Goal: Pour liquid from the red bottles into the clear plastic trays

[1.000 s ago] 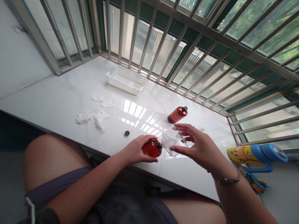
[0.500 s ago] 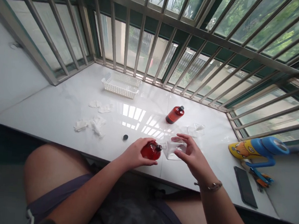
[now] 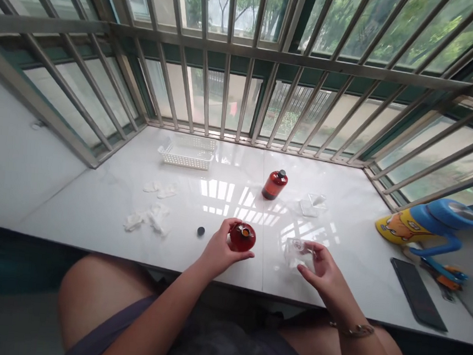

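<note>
My left hand (image 3: 224,249) is wrapped around a red bottle (image 3: 248,242), whose uncapped mouth faces up toward me. Fingers and thumb of my right hand (image 3: 320,265) grip a clear, square-sided bottle (image 3: 296,252), its open neck tilted up; whether anything is inside I cannot tell. The two bottles are apart. To the left of my left hand a small black cap (image 3: 201,231) lies on the white countertop (image 3: 218,286). Farther back stands a second red bottle (image 3: 275,185) with a dark cap on it.
A white perforated basket (image 3: 186,159) sits near the window bars. Crumpled white tissues (image 3: 150,218) lie at left. Behind my right hand is a small clear box-like piece (image 3: 312,206). At right are a blue and yellow flask (image 3: 423,221), a black phone (image 3: 417,293) and keys (image 3: 449,279).
The clear bottle's neck has come away from the red bottle's mouth, and my right hand has moved right with it. The red bottle has tipped more upright. The camera view has shifted.
</note>
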Demonstrator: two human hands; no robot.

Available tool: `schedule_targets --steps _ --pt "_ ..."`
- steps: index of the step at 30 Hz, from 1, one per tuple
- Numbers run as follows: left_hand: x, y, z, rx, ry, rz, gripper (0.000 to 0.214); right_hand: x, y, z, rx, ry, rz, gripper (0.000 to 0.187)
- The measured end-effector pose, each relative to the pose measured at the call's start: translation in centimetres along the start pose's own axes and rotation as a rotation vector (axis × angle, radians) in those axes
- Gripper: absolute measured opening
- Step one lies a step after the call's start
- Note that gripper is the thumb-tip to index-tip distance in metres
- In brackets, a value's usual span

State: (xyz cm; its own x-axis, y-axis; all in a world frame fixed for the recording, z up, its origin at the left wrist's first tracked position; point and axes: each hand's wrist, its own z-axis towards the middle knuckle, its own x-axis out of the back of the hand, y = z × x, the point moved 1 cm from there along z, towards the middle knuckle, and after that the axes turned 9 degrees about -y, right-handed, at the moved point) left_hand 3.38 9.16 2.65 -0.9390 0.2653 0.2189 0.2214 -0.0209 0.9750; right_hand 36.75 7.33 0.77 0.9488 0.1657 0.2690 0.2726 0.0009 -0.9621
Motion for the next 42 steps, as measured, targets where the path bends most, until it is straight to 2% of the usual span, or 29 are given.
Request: schedule_targets --steps 4,7,8,10,12,14,17,20,23,26,28,30,32,34,36,38,40,42 --pt "0.0 -0.3 0.5 -0.012 -0.009 0.018 0.1 2.6 2.2 0.0 -0.021 -0.013 -0.007 0.069" --pt "1.2 -0.7 -0.2 -0.038 -0.012 0.188 0.122 3.9 3.0 -0.1 -0.065 0.029 -0.045 0.077" --pt "1.9 -0.9 -0.7 -0.063 -0.001 0.27 0.124 4.1 3.2 -0.1 -0.068 0.054 -0.076 0.079" --pt "3.6 -1.6 -1.7 -0.128 0.043 0.438 0.111 4.5 3.5 -0.1 -0.068 0.074 -0.16 0.08" --pt "5.5 -2.5 -2.6 -0.154 0.107 0.592 0.089 4.6 4.0 0.0 -0.068 0.064 -0.239 0.08" --pt "7.3 -3.4 -3.4 -0.118 0.166 0.718 0.073 4.7 4.7 0.1 -0.073 0.045 -0.28 0.08" --pt "9.0 -4.3 -3.9 -0.028 0.191 0.838 0.06 4.9 6.3 0.4 -0.094 0.03 -0.312 0.083" --pt "9.4 -4.5 -3.6 0.047 0.173 0.871 0.053 5.1 7.6 0.7 -0.138 0.054 -0.402 0.092" --pt "9.2 -4.3 -3.1 0.081 0.158 0.86 0.047 5.5 7.5 0.8 -0.102 0.097 -0.528 0.105" --pt "9.1 -4.0 -2.6 0.081 0.153 0.839 0.041 5.8 5.5 0.3 0.018 0.183 -0.607 0.115" --pt "9.1 -3.5 -2.4 0.068 0.155 0.825 0.038 5.3 3.1 -0.4 0.145 0.27 -0.622 0.107" --pt "8.8 -2.5 -2.3 0.067 0.183 0.707 0.036 3.9 0.0 -1.4 0.26 0.402 -0.622 0.087" --pt "8.1 -0.9 -2.3 0.081 0.225 0.41 0.037 1.6 -3.3 -2.4 0.348 0.512 -0.587 0.058" --pt "6.9 1.2 -2.5 0.089 0.253 -0.011 0.045 -1.4 -6.5 -3.1 0.467 0.412 -0.584 0.035" --pt "5.1 3.5 -2.8 0.086 0.245 -0.394 0.052 -4.7 -9.2 -3.4 0.578 0.278 -0.556 0.035" --pt "3.2 5.5 -3.4 0.114 0.204 -0.673 0.058 -7.6 -11.3 -3.2 0.64 0.169 -0.524 0.046" --pt "1.5 7.0 -4.1 0.157 0.147 -0.845 0.06 -10.0 -12.7 -2.7 0.663 0.083 -0.486 0.056" --pt "0.1 7.8 -4.8 0.194 0.087 -0.951 0.058 -11.8 -13.4 -2.1 0.69 0.069 -0.442 0.057"
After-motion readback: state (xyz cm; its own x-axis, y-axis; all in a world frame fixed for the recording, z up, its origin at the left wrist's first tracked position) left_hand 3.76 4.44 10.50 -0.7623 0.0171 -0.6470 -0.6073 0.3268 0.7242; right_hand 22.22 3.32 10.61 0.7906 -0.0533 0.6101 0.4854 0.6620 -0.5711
